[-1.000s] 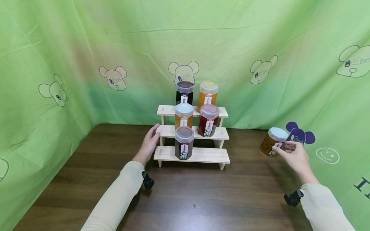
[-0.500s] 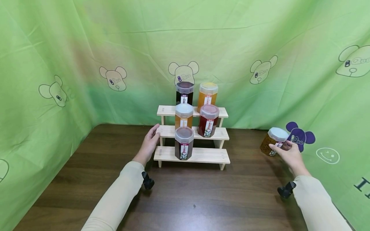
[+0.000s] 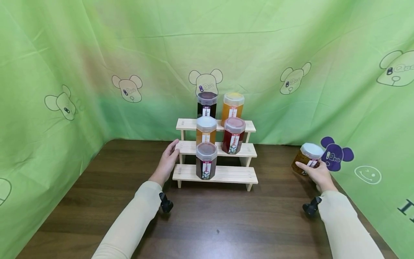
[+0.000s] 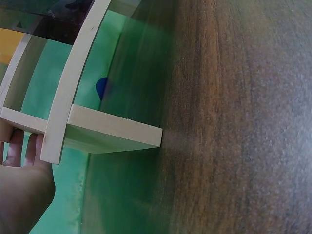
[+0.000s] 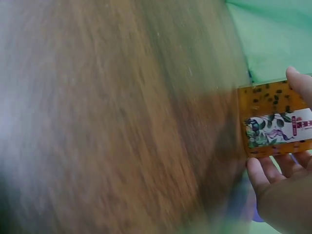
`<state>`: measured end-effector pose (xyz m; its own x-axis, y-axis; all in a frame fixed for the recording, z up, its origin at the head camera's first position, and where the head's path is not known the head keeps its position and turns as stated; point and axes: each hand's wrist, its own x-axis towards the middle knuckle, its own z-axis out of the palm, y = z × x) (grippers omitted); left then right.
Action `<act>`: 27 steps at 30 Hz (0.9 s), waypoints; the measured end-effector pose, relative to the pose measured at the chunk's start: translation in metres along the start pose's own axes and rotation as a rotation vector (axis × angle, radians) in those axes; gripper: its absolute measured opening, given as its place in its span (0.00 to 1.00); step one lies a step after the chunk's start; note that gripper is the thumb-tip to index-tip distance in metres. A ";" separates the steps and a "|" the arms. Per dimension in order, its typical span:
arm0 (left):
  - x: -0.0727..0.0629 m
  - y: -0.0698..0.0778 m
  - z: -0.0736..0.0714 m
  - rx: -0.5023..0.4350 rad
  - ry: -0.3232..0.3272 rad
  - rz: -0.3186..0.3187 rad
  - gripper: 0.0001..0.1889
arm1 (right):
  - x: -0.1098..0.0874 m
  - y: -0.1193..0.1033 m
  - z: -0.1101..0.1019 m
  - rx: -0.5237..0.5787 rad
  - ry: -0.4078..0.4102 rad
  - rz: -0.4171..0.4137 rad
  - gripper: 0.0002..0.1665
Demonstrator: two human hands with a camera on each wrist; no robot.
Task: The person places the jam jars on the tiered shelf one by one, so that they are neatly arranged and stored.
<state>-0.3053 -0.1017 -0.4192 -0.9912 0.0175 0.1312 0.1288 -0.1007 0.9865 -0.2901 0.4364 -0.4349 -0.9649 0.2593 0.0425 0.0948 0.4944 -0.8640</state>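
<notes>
My right hand [image 3: 318,175] holds an amber hexagonal jar [image 3: 301,158] with dark specks, a white lid and a label. The jar stands on the table at the right. In the right wrist view the thumb [image 5: 298,83] lies on one side of the jar and the fingers [image 5: 261,175] on the other. My left hand [image 3: 166,160] touches the left end of the middle tier of a three-tier wooden display stand [image 3: 233,174], its fingers roughly straight. In the left wrist view the fingers [image 4: 15,148] meet the plank's end; part of the hand is cut off.
On the stand are a dark jar [image 3: 207,108] and an orange jar [image 3: 232,109] on top, a golden jar [image 3: 205,136] and a red jar [image 3: 233,142] in the middle, and a purplish jar [image 3: 206,169] below. Green cloth [image 3: 245,43] borders the brown table [image 3: 216,216].
My right hand has shifted left and wrapped further around the front of the amber jar, its forearm following. The jar has stayed about where it was. My left hand has kept still.
</notes>
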 end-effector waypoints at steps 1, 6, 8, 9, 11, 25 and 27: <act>0.000 0.000 0.000 0.003 -0.003 0.001 0.26 | 0.000 0.001 0.001 0.008 0.006 0.010 0.52; 0.000 -0.001 0.000 0.006 0.003 0.004 0.26 | 0.001 0.004 0.009 0.035 0.050 0.045 0.53; 0.001 -0.001 0.001 0.004 0.007 0.006 0.27 | 0.001 0.004 0.012 0.053 0.072 0.059 0.53; 0.001 -0.001 0.001 0.005 0.009 0.007 0.27 | 0.001 0.004 0.014 0.060 0.085 0.068 0.53; 0.001 -0.002 0.001 0.003 0.012 0.007 0.27 | 0.000 0.004 0.016 0.083 0.108 0.079 0.53; 0.002 -0.002 -0.001 0.004 -0.003 -0.003 0.27 | 0.004 0.008 0.017 0.104 0.115 0.090 0.54; 0.001 -0.002 -0.001 0.007 -0.004 -0.004 0.27 | 0.004 0.008 0.017 0.106 0.113 0.096 0.54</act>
<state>-0.3071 -0.1025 -0.4210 -0.9916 0.0220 0.1276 0.1250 -0.0940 0.9877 -0.2972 0.4275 -0.4503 -0.9185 0.3954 0.0077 0.1534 0.3742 -0.9146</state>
